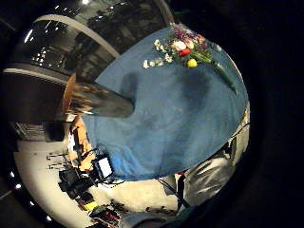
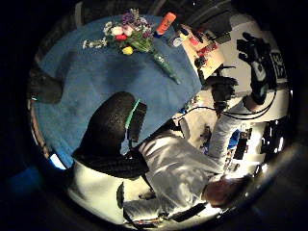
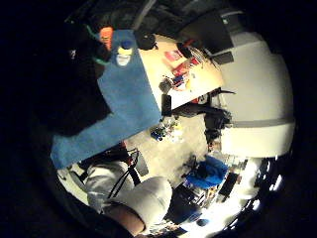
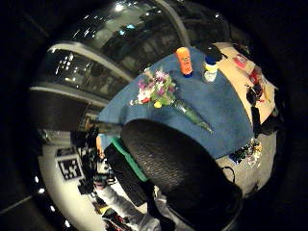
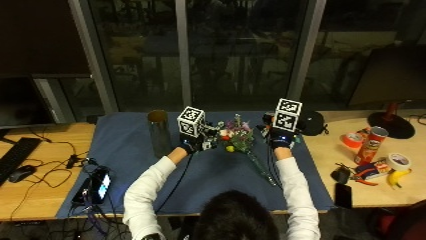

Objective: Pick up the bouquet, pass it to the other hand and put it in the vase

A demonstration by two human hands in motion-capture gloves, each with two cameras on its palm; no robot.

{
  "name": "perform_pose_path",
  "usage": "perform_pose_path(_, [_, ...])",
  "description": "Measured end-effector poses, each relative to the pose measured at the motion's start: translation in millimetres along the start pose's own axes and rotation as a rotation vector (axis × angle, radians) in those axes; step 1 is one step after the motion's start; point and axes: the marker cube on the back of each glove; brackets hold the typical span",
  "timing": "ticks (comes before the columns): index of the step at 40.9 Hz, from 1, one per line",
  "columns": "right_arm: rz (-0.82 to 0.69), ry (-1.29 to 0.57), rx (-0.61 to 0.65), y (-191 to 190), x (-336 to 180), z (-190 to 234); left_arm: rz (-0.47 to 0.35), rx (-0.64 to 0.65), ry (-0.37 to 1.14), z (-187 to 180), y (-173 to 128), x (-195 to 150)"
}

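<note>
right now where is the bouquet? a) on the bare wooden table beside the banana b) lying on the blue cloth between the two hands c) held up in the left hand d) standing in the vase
b: the bouquet lies flat on the blue cloth, between the left hand and the right hand, while the vase stands apart with no flowers in it.

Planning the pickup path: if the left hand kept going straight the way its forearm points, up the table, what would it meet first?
Probably nothing on the cloth. The left hand points between the vase and the bouquet, so only blue cloth lies ahead, then the window. Its height above the cloth is unclear.
</note>
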Motion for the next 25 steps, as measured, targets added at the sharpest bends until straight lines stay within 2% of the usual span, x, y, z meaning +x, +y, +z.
perform_pose_path(9, [0.074, -0.048, -0.096, -41.6, -0.3, 50.8, 0.025, 0.003, -0.001, 19.9, -34.8, 9.8])
perform_pose_path(19, [0.088, -0.078, -0.289, -76.2, -3.1, 153.7, 0.031, -0.008, -0.016, 31.3, -47.9, 13.3])
perform_pose_path(21, [0.092, -0.094, -0.335, -75.1, -4.4, 177.9, 0.025, -0.015, -0.019, 30.7, -46.3, 13.2])
perform_pose_path(25, [0.048, -0.13, -0.382, -48.8, -9.9, 197.7, 0.023, -0.019, -0.023, 33.4, -47.1, 10.3])
